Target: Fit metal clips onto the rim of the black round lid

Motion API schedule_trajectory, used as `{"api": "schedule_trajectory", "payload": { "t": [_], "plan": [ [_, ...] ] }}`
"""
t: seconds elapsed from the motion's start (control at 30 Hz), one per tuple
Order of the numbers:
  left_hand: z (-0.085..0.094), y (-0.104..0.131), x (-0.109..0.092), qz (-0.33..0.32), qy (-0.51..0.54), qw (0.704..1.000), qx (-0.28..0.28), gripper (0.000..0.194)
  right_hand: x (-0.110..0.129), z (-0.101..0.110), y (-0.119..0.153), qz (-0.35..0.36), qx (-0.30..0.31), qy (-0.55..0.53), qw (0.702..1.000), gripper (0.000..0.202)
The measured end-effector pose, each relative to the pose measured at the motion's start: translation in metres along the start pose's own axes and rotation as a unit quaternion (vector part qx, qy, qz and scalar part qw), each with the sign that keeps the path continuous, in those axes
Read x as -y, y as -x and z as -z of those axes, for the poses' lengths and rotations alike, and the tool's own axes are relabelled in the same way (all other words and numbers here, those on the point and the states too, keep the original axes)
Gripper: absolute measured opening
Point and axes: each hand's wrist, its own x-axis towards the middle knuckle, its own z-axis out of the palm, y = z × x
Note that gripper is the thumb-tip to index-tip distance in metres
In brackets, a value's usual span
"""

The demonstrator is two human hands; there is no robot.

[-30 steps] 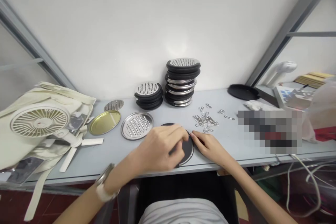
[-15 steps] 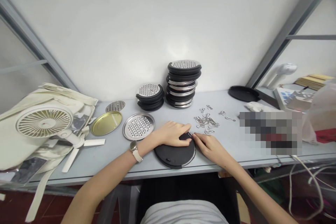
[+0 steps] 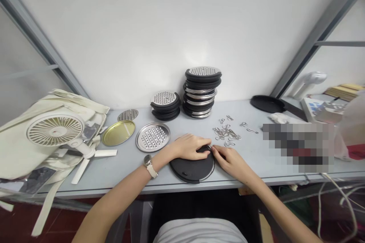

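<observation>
A round black grater holder (image 3: pixel 191 168) with a silvery rim showing at its right lies near the table's front edge. My left hand (image 3: pixel 189 147) is on its upper part, thumb and fingers gripping it near the far edge. Pinched in the fingertips of my right hand (image 3: pixel 231 160) is a small metal clip (image 3: pixel 209 147), held against the holder's upper right edge; part of the clip is hidden. Just beyond my hands lies a loose pile of metal clips (image 3: pixel 227 133). To the left sits a round metal grater (image 3: pixel 153 137).
At the back stand a tall stack of graters and black holders (image 3: pixel 202 97) and a shorter stack (image 3: pixel 165 107). Left are a gold lid (image 3: pixel 118 133), a small perforated disc (image 3: pixel 128 114) and a white fan (image 3: pixel 55 130). A black round tray (image 3: pixel 267 103) lies at right.
The whole scene has shifted slightly right in view. Both hands stay at the black holder; the clip at my right fingertips sits at a slightly different angle and shows less.
</observation>
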Motion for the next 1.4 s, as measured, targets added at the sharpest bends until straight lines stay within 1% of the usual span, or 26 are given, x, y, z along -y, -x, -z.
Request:
{"api": "schedule_trajectory", "payload": {
  "t": [0.13, 0.47, 0.83, 1.07, 1.23, 1.4],
  "plan": [
    [-0.0011, -0.0003, 0.0011, 0.013, 0.026, 1.0, -0.004, 0.018, -0.0005, -0.0013, 0.0001, 0.001, -0.01, 0.013, 1.0, 0.03],
    [0.0002, 0.0, -0.0013, 0.045, 0.07, 0.997, -0.002, 0.021, -0.0016, -0.0032, 0.0003, -0.006, -0.036, -0.034, 0.999, 0.025],
    [-0.0027, -0.0005, 0.0034, 0.049, 0.11, 0.993, -0.018, 0.022, 0.0001, 0.0006, 0.0026, 0.0, -0.003, -0.011, 1.0, 0.03],
    [-0.0018, -0.0004, 0.0024, 0.061, 0.122, 0.991, -0.01, 0.023, 0.0013, 0.0004, 0.001, 0.007, -0.01, -0.013, 1.0, 0.028],
    [-0.0034, -0.0011, 0.0048, 0.063, 0.156, 0.985, -0.019, 0.02, 0.0013, -0.0001, 0.0011, 0.0, -0.006, -0.012, 1.0, 0.028],
    [-0.0044, -0.0021, 0.0046, 0.089, 0.191, 0.977, -0.017, 0.019, 0.0021, -0.0001, 0.0008, 0.0, -0.006, -0.009, 1.0, 0.028]
  ]
}}
